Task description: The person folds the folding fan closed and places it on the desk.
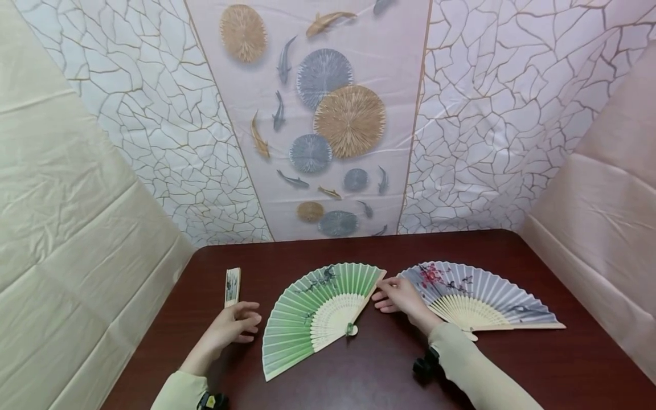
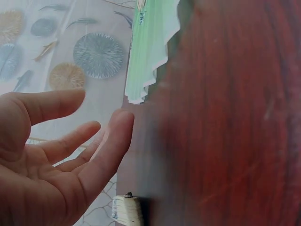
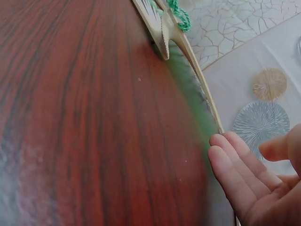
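A green folding fan (image 1: 307,313) lies spread on the dark table, its pale ribs meeting at a pivot with a green cord (image 3: 181,16). My right hand (image 1: 402,296) is at the fan's right end rib, fingertips right at its edge, thumb raised apart from the fingers. My left hand (image 1: 230,330) hovers left of the green fan, fingers loosely bent and nothing between them; the fan's left edge shows beyond the fingertips in the left wrist view. Just behind that hand lies a folded fan (image 1: 232,286) with pale sticks. A grey fan (image 1: 471,290) with red blossoms is spread at right, partly behind my right hand.
The table (image 1: 359,376) is dark reddish wood with rounded far corners. A patterned cloth (image 1: 328,188) hangs along its far edge, and beige cloth walls (image 1: 77,256) stand at both sides. Small black devices (image 1: 426,365) are strapped at both wrists.
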A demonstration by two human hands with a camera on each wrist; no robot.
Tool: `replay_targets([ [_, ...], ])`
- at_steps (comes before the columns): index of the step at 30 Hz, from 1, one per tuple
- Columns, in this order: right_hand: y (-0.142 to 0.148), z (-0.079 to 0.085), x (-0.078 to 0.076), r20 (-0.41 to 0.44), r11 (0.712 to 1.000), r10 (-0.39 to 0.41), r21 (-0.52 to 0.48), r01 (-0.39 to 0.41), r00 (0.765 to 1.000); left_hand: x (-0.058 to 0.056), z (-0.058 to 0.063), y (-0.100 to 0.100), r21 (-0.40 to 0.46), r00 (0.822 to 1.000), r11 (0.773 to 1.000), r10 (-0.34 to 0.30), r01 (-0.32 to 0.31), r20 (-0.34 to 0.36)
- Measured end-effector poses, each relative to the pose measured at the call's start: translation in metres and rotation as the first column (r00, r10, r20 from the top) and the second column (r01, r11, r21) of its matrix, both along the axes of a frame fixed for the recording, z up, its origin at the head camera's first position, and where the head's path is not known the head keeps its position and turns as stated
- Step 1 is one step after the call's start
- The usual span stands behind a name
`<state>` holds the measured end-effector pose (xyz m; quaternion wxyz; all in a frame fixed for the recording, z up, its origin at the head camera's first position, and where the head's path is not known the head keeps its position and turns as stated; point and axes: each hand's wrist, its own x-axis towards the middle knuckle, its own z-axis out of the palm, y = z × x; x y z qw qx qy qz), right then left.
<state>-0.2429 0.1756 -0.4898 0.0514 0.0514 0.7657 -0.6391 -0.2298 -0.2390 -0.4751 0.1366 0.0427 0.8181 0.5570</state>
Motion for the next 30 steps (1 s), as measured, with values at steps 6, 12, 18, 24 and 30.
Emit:
replay_targets([
  [6,0.0,-0.005,0.0,0.053,1.0,0.013,-0.009,-0.012,0.999,0.004,-0.005,0.001,0.009,1.0,1.0,-0.01,0.01,0.02],
  [12,0.002,-0.006,-0.005,0.113,0.995,0.095,-0.032,-0.092,0.989,0.004,-0.008,0.006,0.013,1.0,1.0,-0.019,0.018,0.024],
  [18,0.002,-0.004,-0.008,0.18,0.99,0.135,-0.074,-0.123,0.974,0.005,-0.012,0.007,0.033,0.998,0.997,-0.063,0.063,0.005],
  [24,-0.002,-0.002,-0.01,0.232,0.978,0.204,-0.1,-0.185,0.951,0.005,-0.011,0.01,0.025,0.999,0.999,-0.043,0.043,0.013],
  [30,-0.002,-0.005,-0.016,0.268,0.967,0.248,-0.132,-0.22,0.931,0.007,-0.011,0.012,0.043,0.999,0.998,-0.046,0.046,0.007],
])
